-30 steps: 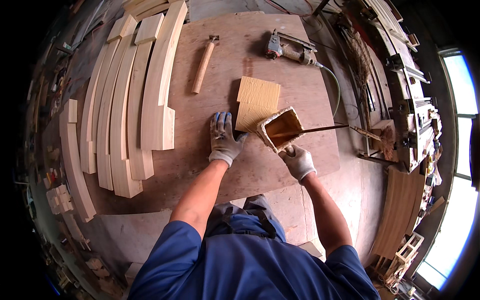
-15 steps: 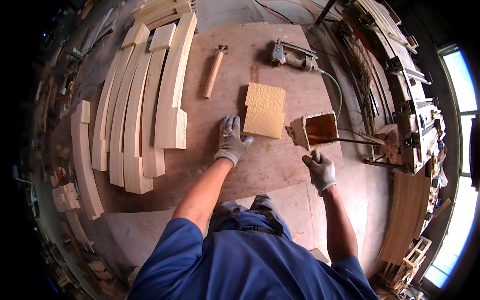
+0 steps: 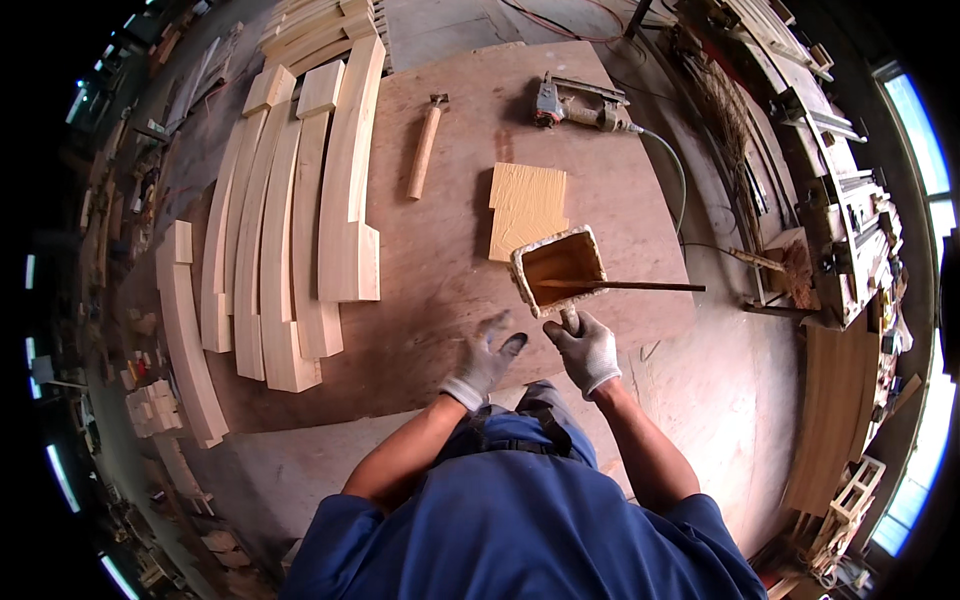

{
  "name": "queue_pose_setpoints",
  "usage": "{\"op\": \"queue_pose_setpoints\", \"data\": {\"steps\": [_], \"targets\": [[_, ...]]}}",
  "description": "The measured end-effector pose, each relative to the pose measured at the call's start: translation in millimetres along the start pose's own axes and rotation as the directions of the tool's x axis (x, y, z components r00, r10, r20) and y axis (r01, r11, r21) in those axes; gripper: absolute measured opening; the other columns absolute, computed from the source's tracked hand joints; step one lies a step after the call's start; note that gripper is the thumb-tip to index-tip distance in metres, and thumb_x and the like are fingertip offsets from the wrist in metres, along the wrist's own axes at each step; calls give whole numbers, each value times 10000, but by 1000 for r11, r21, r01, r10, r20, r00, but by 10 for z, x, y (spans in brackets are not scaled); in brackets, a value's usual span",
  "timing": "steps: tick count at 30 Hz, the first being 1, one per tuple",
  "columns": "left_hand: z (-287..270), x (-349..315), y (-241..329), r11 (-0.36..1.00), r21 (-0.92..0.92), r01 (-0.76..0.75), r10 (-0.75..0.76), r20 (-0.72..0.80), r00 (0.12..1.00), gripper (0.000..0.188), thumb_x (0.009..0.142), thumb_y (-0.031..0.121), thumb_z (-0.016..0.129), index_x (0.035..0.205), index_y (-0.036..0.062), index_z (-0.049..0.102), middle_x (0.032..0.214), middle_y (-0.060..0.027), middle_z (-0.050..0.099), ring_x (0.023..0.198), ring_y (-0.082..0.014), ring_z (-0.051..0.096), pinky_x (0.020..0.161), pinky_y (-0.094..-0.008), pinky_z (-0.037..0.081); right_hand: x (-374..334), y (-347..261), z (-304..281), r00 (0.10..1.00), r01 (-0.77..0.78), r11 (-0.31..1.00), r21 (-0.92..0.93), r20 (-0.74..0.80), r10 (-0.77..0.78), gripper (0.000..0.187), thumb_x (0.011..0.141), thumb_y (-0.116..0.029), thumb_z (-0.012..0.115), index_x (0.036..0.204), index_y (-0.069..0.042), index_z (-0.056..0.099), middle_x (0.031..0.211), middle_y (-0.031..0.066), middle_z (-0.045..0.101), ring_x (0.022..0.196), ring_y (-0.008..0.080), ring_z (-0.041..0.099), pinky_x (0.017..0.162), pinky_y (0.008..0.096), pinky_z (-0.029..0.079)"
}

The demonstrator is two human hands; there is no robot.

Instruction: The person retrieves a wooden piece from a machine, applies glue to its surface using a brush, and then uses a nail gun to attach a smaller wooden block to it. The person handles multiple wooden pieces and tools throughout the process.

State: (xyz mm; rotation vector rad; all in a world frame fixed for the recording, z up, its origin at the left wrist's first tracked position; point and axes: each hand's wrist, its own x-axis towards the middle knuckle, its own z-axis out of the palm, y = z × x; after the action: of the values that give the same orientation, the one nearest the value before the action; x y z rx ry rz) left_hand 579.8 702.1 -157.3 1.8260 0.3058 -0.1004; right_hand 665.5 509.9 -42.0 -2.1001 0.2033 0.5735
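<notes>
A square glue-crusted tub (image 3: 557, 268) with brown glue inside stands on the plywood bench (image 3: 440, 290). A long thin stick (image 3: 640, 287) rests in it and points right. My right hand (image 3: 585, 348), in a white work glove, grips the tub's near edge or handle. My left hand (image 3: 487, 358), also gloved, hovers open just left of the tub, fingers spread, holding nothing. Beyond the tub lies a flat pale wooden block (image 3: 526, 207) with a notched corner.
Several curved pale wooden pieces (image 3: 300, 220) lie in a row on the bench's left half. A hammer (image 3: 425, 150) and a corded power tool (image 3: 575, 105) lie at the far side. Machinery and timber (image 3: 830, 200) crowd the right.
The tub has come back from the right toward the block and my body, with my right hand on it. My left hand lifted off the bench near the block and drew back.
</notes>
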Motion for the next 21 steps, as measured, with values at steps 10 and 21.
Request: {"op": "queue_pose_setpoints", "data": {"steps": [10,21], "targets": [[-452,-417,896,934,-350,77,-35,125,991,315,1024,248,728,1217,0,716,1050,-24,752,941,-107,694,831,-304,583,-543,-36,793,963,219,926,307,87,-256,260,918,-120,768,1158,-24,745,1007,122,801,941,133,725,846,343,584],[-637,-629,988,952,-305,-5,49,138,989,346,955,241,796,1189,-7,735,1035,-69,778,937,-135,711,825,-329,590,-862,-46,933,956,276,894,354,-4,-293,260,937,-82,723,1192,-33,729,973,125,797,949,150,754,826,342,601]]}}
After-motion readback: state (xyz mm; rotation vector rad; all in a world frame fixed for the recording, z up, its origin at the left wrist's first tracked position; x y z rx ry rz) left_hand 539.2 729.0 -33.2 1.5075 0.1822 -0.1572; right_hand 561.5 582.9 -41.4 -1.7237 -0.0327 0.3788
